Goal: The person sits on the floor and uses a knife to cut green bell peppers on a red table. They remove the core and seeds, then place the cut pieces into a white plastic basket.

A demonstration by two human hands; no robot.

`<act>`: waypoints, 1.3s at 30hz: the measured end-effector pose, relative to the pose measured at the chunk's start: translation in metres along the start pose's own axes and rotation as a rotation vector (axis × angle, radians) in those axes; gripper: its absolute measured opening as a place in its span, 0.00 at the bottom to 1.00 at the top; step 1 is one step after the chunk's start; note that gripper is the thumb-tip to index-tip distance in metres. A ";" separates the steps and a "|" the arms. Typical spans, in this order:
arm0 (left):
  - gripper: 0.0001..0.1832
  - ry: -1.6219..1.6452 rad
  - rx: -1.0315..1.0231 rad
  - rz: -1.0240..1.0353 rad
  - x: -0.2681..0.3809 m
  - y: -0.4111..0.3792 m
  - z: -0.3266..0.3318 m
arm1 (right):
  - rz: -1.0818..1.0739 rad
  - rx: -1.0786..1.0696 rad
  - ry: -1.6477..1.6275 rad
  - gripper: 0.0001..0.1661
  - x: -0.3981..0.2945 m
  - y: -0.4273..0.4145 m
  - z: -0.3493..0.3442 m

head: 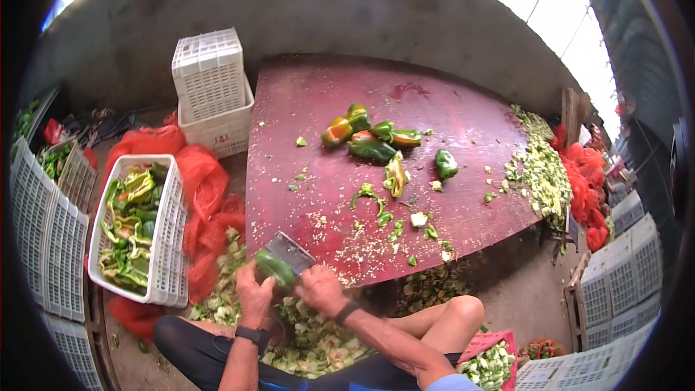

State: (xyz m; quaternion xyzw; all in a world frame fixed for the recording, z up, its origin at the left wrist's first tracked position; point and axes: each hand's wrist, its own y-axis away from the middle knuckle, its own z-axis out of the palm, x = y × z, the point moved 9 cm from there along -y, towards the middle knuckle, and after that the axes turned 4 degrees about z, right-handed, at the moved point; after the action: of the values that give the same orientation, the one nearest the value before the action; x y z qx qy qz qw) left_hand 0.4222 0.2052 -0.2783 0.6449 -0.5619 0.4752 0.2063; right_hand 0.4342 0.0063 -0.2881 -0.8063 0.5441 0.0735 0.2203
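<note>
My left hand (254, 294) grips a long green bell pepper (276, 270) just off the near left corner of the red tabletop (304, 87). In my right hand (321, 289) is a cleaver with a broad metal blade (289, 252), lying close behind the pepper. Its handle is mostly covered by my fingers, and whether the edge touches the pepper cannot be seen. Farther up the tabletop lies a cluster of green and orange peppers (371, 147). A single green pepper (446, 164) rests to their right. Nearer me are a cut pepper piece (396, 175) and scattered seeds.
A white plastic crate (181, 260) of cut peppers stands at left beside red mesh bags (201, 179). Stacked crates (209, 81) rise behind. Trimmings (543, 179) heap at the table's right end; more scraps (320, 345) cover the floor between my legs. A pink container (513, 372) holds cores.
</note>
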 end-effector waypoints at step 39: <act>0.17 -0.011 0.055 -0.027 -0.006 -0.006 0.001 | -0.129 -0.396 -0.332 0.13 -0.026 -0.035 -0.033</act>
State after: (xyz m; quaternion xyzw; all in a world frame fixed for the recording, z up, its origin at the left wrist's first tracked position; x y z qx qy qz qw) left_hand 0.4286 0.2088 -0.2822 0.6604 -0.5410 0.4841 0.1919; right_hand 0.4521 0.0250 -0.2396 -0.8435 0.4231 0.2956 0.1485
